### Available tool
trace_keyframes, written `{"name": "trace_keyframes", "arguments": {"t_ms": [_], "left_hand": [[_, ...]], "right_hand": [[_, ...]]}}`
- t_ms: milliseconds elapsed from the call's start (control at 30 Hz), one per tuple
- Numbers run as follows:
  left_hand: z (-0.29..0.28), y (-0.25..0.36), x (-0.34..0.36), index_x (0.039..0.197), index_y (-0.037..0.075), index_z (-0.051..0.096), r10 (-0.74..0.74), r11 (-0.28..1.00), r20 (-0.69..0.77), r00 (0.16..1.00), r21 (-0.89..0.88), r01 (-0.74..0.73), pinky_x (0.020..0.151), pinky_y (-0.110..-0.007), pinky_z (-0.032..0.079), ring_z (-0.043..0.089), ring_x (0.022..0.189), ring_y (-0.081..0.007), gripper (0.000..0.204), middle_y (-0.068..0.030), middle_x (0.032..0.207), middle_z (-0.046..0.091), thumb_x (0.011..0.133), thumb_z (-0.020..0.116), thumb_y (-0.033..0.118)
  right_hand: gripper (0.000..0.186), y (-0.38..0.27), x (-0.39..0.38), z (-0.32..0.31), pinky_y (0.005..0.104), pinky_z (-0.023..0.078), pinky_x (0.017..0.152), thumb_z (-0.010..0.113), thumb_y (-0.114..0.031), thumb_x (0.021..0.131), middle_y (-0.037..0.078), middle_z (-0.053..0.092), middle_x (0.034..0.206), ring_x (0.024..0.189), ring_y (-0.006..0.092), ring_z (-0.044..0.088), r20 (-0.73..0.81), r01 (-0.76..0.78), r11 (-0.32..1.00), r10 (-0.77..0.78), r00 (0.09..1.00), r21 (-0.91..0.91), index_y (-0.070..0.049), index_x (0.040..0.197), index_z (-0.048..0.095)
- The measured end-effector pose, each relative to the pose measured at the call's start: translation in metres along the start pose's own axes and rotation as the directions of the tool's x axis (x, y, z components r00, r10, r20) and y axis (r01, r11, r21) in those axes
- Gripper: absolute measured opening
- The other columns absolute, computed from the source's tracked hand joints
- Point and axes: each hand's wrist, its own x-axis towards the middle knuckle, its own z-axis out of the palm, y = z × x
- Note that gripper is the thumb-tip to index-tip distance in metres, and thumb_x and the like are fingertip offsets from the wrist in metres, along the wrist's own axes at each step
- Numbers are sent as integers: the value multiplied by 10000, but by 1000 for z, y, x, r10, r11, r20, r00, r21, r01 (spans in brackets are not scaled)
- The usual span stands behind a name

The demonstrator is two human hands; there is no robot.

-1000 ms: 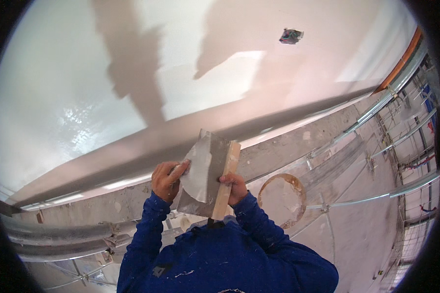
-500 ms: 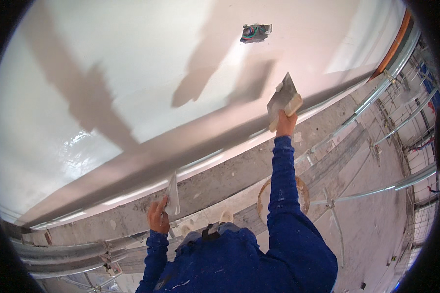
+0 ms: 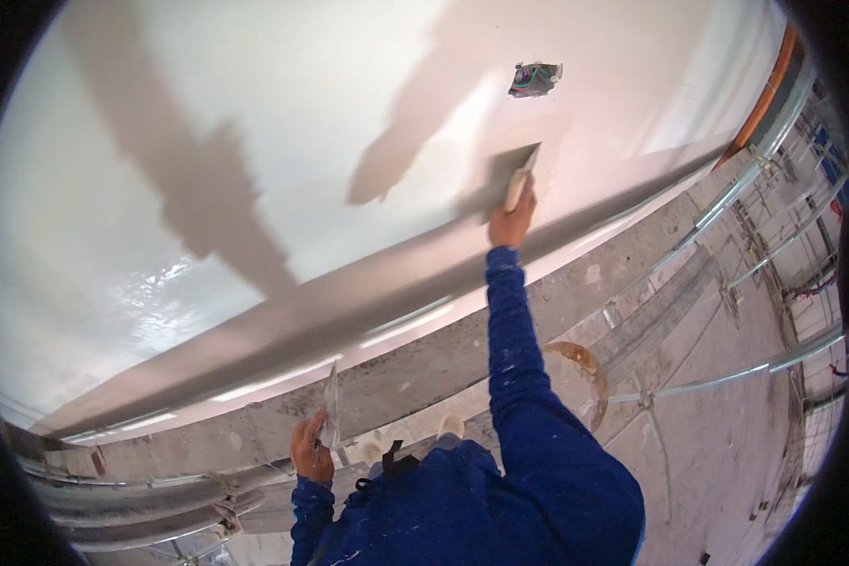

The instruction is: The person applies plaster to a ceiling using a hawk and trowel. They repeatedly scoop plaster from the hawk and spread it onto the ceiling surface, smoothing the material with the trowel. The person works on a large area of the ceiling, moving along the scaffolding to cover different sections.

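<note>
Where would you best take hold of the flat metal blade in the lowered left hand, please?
Grip the flat blade at its lower end, where the left hand holds it, coming from below. It stands upright and edge-on, so the upper end is thin bare metal. Whether a handle sits inside the fist cannot be told.

Open wall (image 3: 255,123) — wiring hole (image 3: 535,79) above

Trowel (image 3: 517,172) on wall (image 3: 255,123), below hole (image 3: 535,79)
</note>
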Motion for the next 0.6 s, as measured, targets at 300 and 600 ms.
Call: {"name": "trace_keyframes", "arguments": {"t_ms": [300,600], "left_hand": [[-31,-30,32,998,5,549,-90,966,229,969,-215,140,621,-300,444,559,681,-221,232,-129,827,593,785,541,96],[-13,-28,42,778,-20,543,-6,764,723,691,-443,470,445,-248,388,513,498,-133,321,-75,660,569,836,484,291]], "right_hand": [[630,-96,-161,21,398,326,915,488,90,630,170,450,1098,1060,329,415,200,-77,946,13,980,315,-46,1234,372],[261,-75,-226,-132,288,442,692,573,5,653,68,576,872,779,164,546,783,-814,148,221,581,562,-29,908,525]]}}
